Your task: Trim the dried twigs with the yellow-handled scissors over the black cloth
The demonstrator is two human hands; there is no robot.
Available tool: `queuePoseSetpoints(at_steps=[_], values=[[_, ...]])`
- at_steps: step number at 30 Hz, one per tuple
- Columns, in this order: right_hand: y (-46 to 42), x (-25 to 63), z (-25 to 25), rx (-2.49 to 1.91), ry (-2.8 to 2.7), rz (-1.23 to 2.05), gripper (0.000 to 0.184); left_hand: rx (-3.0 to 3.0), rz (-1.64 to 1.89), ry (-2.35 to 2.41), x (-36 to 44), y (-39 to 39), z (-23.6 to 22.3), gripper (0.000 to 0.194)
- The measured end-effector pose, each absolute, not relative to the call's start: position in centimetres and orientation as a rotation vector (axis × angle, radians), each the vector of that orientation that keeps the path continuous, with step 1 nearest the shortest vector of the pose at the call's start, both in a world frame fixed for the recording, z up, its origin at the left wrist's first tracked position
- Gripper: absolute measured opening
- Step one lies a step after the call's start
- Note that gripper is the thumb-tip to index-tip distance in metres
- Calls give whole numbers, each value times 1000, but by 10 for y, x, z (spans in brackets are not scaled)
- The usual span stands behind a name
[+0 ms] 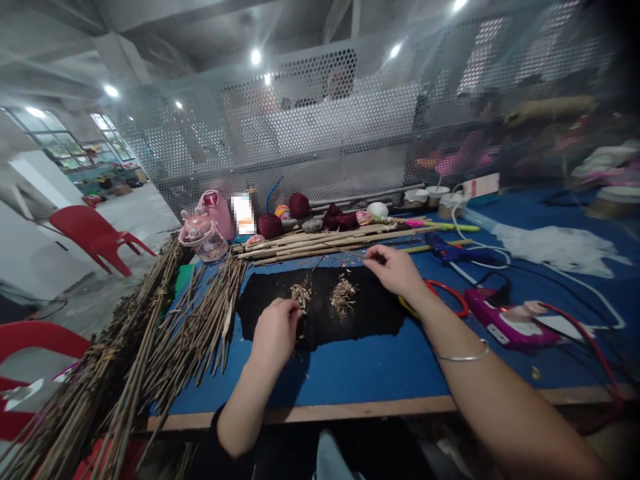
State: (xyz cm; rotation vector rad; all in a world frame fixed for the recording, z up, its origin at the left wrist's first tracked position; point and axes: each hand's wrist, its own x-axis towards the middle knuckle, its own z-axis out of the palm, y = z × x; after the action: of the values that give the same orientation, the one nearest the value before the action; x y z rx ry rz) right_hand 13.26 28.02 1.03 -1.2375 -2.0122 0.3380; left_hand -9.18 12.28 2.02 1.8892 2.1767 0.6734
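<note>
My left hand (277, 328) is closed in a pinch over the black cloth (317, 320), beside a small heap of dry plant bits (301, 293). What its fingertips hold is too small to make out. Above the cloth's far right edge, my right hand (393, 270) pinches a thin twig (345, 251) that points left. Between the two hands, a second heap of dry bits (343, 297) lies on the cloth. Cut sticks (200, 327) are spread on the blue table to the left of the cloth.
A big bundle of twigs (120, 327) leans along the left edge. Long stalks (320, 241), yarn balls (299, 206) and a pink bucket (210, 245) line the back. To the right are a blue glue gun (460, 252), a purple power strip (500, 320) and cords.
</note>
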Motion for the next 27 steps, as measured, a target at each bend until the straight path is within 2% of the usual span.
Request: queuePoseSetpoints(at_steps=[5, 8, 13, 22, 27], values=[[287, 137, 3, -1361, -2060, 288, 10, 1807, 133, 2307, -86, 168, 21, 26], [287, 137, 3, -1375, -2053, 325, 11, 1830, 88, 2253, -92, 180, 15, 26], [284, 134, 6, -1354, -2059, 347, 9, 1905, 215, 2167, -105, 181, 7, 18], [287, 134, -1, -1352, -2079, 290, 11, 1802, 758, 2166, -106, 177, 2, 16], [288, 133, -3, -1375, -2123, 328, 15, 1801, 771, 2346, -126, 205, 20, 17]])
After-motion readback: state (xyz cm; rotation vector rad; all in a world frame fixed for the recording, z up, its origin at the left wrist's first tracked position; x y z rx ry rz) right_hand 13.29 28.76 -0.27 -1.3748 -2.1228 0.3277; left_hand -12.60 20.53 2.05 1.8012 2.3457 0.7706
